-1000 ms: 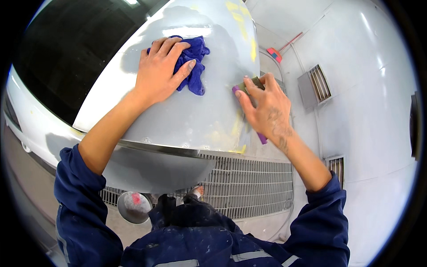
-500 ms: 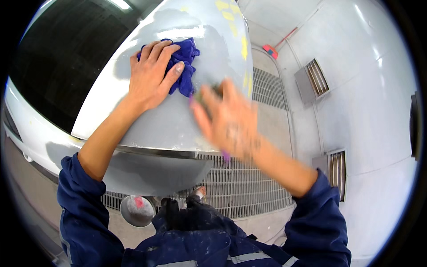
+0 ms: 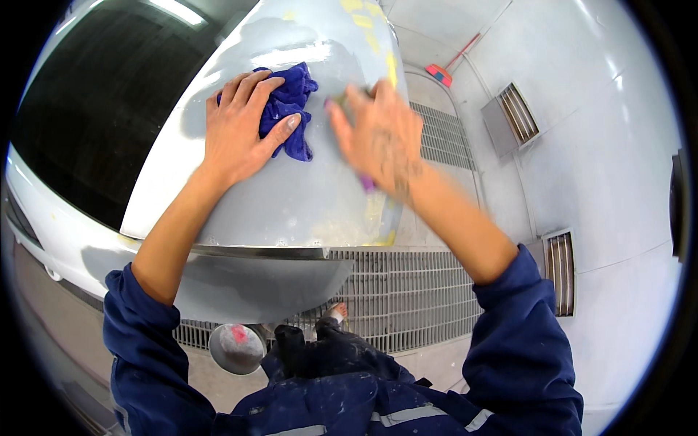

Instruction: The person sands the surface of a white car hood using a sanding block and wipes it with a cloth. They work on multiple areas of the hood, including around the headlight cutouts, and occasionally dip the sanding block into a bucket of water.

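Observation:
A white car panel (image 3: 327, 196) with grey primer patches and yellow patches along its right side lies before me. My left hand (image 3: 243, 127) rests on it, fingers curled over a bunched blue cloth (image 3: 294, 91). Farther right, my right hand (image 3: 382, 134) is pressed to the panel, blurred by motion, with its fingers around a pad. Of that pad, a purple end (image 3: 368, 184) shows below the palm and an olive-green part shows at the fingertips. The rest of the pad is hidden under the hand.
A dark car window (image 3: 109, 94) lies to the left. Below the panel are a grey bumper (image 3: 269, 287), a floor grating (image 3: 414, 291) and a metal bucket (image 3: 236, 360). A red broom (image 3: 440, 74) leans at the white wall, near vents (image 3: 518, 116).
My right hand has moved away from me along the panel with the pad, uncovering the panel's near right corner. My left hand stays on the cloth. The whole view has shifted slightly.

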`<state>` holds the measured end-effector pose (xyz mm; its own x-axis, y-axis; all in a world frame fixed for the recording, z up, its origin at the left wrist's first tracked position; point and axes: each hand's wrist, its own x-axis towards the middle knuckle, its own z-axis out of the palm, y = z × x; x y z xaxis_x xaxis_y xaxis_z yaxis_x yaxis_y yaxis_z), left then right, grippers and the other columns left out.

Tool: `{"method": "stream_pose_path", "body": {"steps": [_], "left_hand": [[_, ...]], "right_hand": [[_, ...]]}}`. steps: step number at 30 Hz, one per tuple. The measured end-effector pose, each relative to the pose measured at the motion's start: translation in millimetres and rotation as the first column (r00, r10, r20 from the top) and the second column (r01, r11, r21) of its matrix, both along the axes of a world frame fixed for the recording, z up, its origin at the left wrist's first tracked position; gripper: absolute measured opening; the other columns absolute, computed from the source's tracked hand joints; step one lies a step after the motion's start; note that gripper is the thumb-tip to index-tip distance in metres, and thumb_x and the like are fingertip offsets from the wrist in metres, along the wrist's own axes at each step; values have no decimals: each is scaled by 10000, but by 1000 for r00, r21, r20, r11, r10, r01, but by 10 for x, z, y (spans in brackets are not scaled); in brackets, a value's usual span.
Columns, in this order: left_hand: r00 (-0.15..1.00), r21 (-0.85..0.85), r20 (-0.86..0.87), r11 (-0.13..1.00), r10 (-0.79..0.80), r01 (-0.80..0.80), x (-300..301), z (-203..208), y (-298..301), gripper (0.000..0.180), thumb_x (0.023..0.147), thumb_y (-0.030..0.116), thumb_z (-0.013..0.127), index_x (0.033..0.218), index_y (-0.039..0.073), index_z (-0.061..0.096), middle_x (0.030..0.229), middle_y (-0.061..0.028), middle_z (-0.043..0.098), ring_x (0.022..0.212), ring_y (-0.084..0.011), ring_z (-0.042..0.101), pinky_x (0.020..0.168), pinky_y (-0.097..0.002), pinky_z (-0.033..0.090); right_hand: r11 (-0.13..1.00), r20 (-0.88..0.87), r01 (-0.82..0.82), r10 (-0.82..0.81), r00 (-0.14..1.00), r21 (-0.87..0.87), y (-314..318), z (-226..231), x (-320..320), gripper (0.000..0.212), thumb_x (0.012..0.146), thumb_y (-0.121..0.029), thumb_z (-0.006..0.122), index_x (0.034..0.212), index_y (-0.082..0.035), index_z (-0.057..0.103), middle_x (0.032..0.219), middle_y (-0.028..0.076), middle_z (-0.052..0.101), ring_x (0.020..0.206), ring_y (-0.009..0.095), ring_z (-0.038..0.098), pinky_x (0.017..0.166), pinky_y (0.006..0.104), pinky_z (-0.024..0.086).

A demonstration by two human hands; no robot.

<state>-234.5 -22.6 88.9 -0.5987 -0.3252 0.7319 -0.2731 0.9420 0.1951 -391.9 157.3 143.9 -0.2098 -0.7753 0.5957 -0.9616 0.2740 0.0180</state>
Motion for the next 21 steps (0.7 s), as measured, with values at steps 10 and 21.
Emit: {"method": "stream_pose_path", "body": {"steps": [10, 21], "left_hand": [[998, -27, 33, 998, 59, -58, 46, -2, -22, 640, 993, 528, 697, 1493, 136, 620, 1541, -111, 613, 1453, -360, 515, 1178, -529, 355], [999, -31, 21, 999, 36, -35, 73, -18, -49, 621, 987, 506, 705, 1487, 146, 624, 1534, -120, 615, 1430, -378, 532, 1171, -528, 367]], "right_hand": [[997, 25, -35, 34, 999, 62, 163, 22, -81, 415, 1006, -403, 717, 1144, -16, 769, 1084, 227, 642, 919, 368, 732, 732, 476, 619], [952, 102, -274, 262, 960, 135, 953, 55, 162, 368, 985, -320, 767, 1242, -57, 745, 1070, 191, 615, 798, 342, 709, 659, 454, 585]]}}
